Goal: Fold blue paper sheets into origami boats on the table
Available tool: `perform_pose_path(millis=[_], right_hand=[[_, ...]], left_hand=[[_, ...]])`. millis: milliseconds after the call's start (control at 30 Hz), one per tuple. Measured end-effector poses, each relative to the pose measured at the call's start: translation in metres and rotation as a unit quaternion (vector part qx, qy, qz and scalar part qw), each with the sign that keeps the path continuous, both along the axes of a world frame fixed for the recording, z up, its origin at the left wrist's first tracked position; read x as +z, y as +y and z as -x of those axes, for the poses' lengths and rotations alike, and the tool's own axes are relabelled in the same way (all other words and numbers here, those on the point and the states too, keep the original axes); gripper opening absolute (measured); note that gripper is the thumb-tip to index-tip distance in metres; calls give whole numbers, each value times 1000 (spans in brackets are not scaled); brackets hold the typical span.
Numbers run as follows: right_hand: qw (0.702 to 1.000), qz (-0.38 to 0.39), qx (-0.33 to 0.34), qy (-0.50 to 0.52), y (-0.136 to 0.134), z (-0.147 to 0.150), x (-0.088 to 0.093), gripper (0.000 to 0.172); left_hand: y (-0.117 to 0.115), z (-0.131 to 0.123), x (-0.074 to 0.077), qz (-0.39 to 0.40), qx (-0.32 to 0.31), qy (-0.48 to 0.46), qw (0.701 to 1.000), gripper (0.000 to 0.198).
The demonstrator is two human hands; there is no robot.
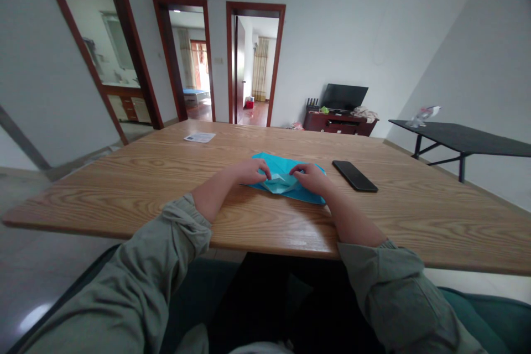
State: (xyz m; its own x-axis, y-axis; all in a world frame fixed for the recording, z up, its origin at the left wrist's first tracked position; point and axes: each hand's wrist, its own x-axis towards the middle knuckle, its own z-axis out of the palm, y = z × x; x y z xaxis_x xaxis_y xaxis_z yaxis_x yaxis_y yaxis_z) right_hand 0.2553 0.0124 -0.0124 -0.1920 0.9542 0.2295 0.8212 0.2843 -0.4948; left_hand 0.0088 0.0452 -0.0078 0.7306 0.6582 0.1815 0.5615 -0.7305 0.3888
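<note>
A sheet of turquoise paper (pixel 286 194) lies folded on the wooden table (pixel 124 199), with a paler folded flap (pixel 280 183) at its middle. My left hand (pixel 251 171) rests on the sheet's left part, its fingertips pinching the flap. From the right, my right hand (pixel 309 177) presses on the paper, its fingers gripping the same folded area. The hands nearly meet and hide part of the sheet. A black smartphone (pixel 354 176) lies face up just right of the paper, apart from my right hand.
A white printed card (pixel 199 137) lies near the table's far edge. To the right stands a black side table (pixel 460 141) holding a small white-and-red object (pixel 423 116). A dark cabinet (pixel 340 123) with a monitor (pixel 344 97) stands against the far wall, beyond the table.
</note>
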Motion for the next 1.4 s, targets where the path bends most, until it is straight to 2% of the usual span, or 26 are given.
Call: perform_pose_path(millis=[100,200,300,433,567,667,800,1000,1233,1400], right_hand=[[1000,-4,-3,-9,1,-1,-1,27],[996,-77,19,-49,-1,1,-1,26],[975,-176,61,-118,-9,10,3,27],[945,-217,89,-230,-22,28,10,26],[921,-225,122,-295,-32,41,13,24],[917,-215,126,-312,-36,44,14,25],[919,-184,110,-331,-39,44,16,27],[924,-151,143,-320,-41,41,21,25],[942,-123,130,-285,-39,37,21,24],[950,-115,107,-268,-33,34,16,26]], left_hand=[[2,0,-2,-11,-2,3,1000,27],[1,-1,-2,-24,-3,8,1000,28],[-5,-5,0,-39,4,11,999,31],[-12,-11,2,-73,6,21,997,30],[-13,-13,2,-96,6,31,995,27],[-12,-12,2,-103,5,35,994,27],[-10,-10,1,-95,6,28,995,27],[-5,-2,1,-38,2,8,999,24],[-1,12,4,27,28,-8,999,37],[-7,10,6,34,19,-42,998,40]])
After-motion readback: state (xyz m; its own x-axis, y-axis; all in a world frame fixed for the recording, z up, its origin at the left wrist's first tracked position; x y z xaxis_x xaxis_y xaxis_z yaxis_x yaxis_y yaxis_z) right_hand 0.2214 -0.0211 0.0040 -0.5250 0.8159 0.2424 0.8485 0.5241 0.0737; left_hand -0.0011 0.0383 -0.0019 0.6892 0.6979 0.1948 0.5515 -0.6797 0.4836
